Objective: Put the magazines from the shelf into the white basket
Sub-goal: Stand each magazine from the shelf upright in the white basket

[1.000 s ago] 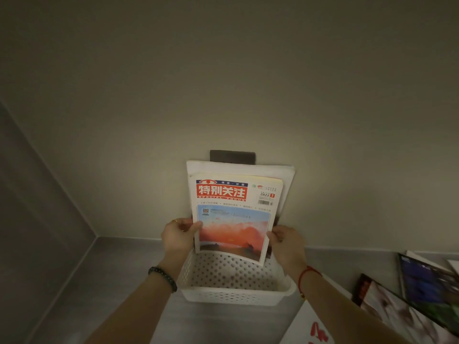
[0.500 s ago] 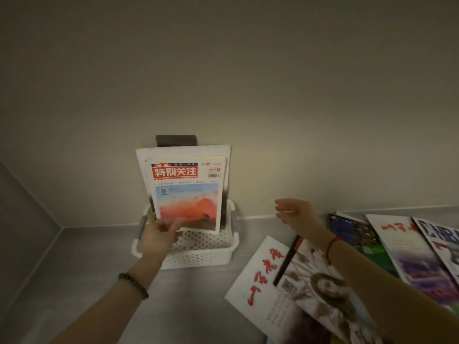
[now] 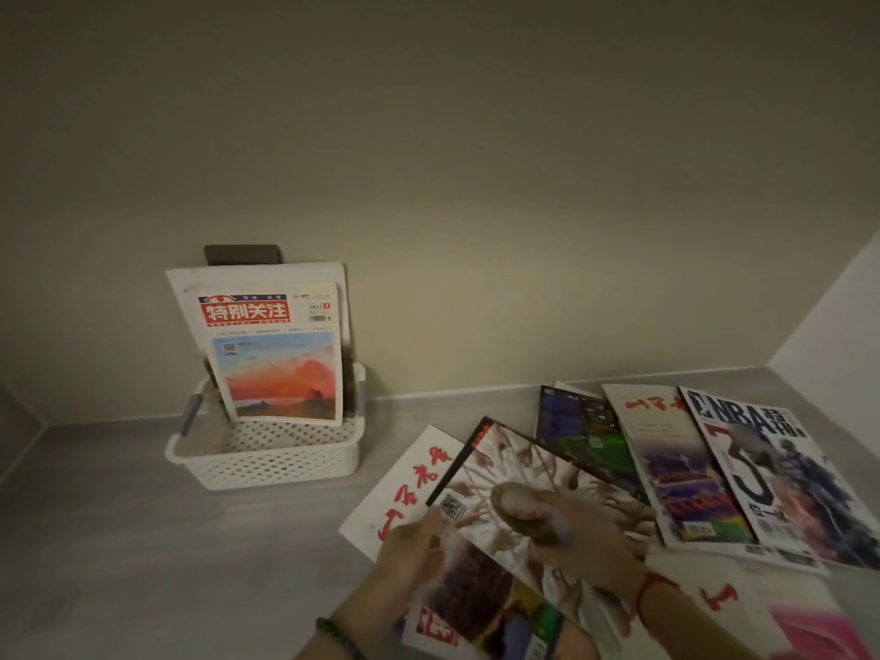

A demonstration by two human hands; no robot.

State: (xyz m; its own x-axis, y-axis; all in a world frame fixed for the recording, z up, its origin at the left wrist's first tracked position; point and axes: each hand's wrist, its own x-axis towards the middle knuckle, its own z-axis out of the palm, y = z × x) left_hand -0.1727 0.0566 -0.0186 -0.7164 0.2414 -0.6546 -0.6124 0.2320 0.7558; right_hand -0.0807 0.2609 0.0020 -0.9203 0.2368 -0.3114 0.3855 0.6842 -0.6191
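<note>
The white basket [image 3: 266, 469] stands at the back left of the shelf [image 3: 119, 540]. A magazine with a red title and a sunset picture [image 3: 276, 354] stands upright in it, with a white one [image 3: 257, 276] and a dark one [image 3: 240, 254] behind. My left hand [image 3: 409, 559] pinches the left edge of a magazine with a cover of many hands [image 3: 514, 464], which lies on the pile at the lower right. My right hand [image 3: 585, 550] rests on that cover. Blur hides its grip.
More magazines lie fanned out on the shelf at the right: a white one with red writing [image 3: 414, 473], a dark blue-green one [image 3: 581, 431], another white one [image 3: 666, 445], an NBA one [image 3: 781, 469], a colourful one [image 3: 485, 612] under my hands. Walls close the back and right.
Both hands let go of the sunset magazine, which now stands in the basket. They moved right and down onto the magazine with the many-hands cover. My view swung right.
</note>
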